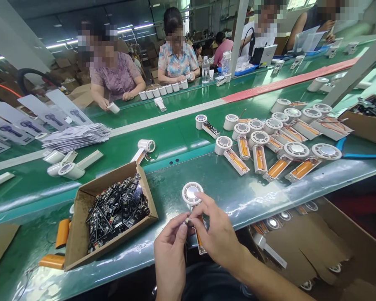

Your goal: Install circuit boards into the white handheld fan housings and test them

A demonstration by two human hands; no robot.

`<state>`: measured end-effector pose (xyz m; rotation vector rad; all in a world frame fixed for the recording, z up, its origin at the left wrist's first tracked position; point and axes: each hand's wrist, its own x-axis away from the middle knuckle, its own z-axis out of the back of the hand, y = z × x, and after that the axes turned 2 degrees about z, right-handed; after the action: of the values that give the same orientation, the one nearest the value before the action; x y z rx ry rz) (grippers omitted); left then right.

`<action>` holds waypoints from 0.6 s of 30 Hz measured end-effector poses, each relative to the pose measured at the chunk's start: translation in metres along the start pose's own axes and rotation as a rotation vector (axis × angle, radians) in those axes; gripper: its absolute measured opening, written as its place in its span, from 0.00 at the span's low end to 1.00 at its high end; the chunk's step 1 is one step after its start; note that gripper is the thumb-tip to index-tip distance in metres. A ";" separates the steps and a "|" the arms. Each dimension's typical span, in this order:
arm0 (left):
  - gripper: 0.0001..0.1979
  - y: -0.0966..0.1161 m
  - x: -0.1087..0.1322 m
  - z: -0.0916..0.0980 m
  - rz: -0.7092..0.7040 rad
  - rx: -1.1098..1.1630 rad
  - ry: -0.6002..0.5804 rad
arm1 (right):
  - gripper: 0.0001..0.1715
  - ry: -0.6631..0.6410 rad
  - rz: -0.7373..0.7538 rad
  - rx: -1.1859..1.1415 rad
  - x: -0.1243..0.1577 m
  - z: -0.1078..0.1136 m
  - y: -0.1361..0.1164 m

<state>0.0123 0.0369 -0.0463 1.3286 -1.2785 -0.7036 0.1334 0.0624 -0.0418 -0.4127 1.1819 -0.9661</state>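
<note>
- Leaflets, white, in a loose fanned stack on the green tabletop, at left; white fan housings lie just nearer the camera.
- Seated co-worker, across the belt: both hands around a white cylinder, beside a row of similar white pieces.
- Cardboard tray, open, tilted on the tabletop, filled with a heap of black circuit boards; orange cylindrical cells lie just left of it.
- Left hand, at the tabletop's near edge: fingertips pressed together on a small pale part.
- Right hand: thumb and fingers closed on the same small pale part from the other side, so both hands meet there.
- Fan unit, round white head upward, stands directly behind the hands, its lower body mostly hidden by them; right fingers touch its rim.
- Opened fan units, many, lie grouped at centre-right, orange cells showing in their handles.
- Blue-handled pliers lie at the right of that group.
- Cardboard carton, below the tabletop at lower right, holds more white units.
</note>
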 end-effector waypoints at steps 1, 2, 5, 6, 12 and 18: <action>0.15 0.000 0.001 -0.001 -0.019 -0.012 0.015 | 0.29 -0.007 -0.007 -0.025 -0.001 0.000 0.000; 0.15 0.000 0.001 -0.002 -0.036 -0.020 0.024 | 0.29 -0.013 -0.003 -0.052 -0.001 0.000 0.000; 0.15 0.000 0.002 -0.004 -0.075 -0.022 0.029 | 0.29 0.002 0.049 -0.100 -0.001 -0.004 0.002; 0.15 0.000 0.002 -0.004 -0.083 -0.021 0.029 | 0.28 0.018 0.075 -0.097 -0.001 -0.005 0.002; 0.16 0.005 0.000 -0.003 -0.016 -0.009 -0.019 | 0.26 -0.035 0.104 -0.078 -0.006 0.008 0.007; 0.18 0.007 -0.005 0.004 0.065 -0.003 -0.033 | 0.17 -0.231 0.046 -0.056 -0.007 0.052 0.032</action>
<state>0.0052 0.0419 -0.0417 1.2717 -1.3410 -0.6845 0.1935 0.0748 -0.0415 -0.5258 1.0057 -0.8231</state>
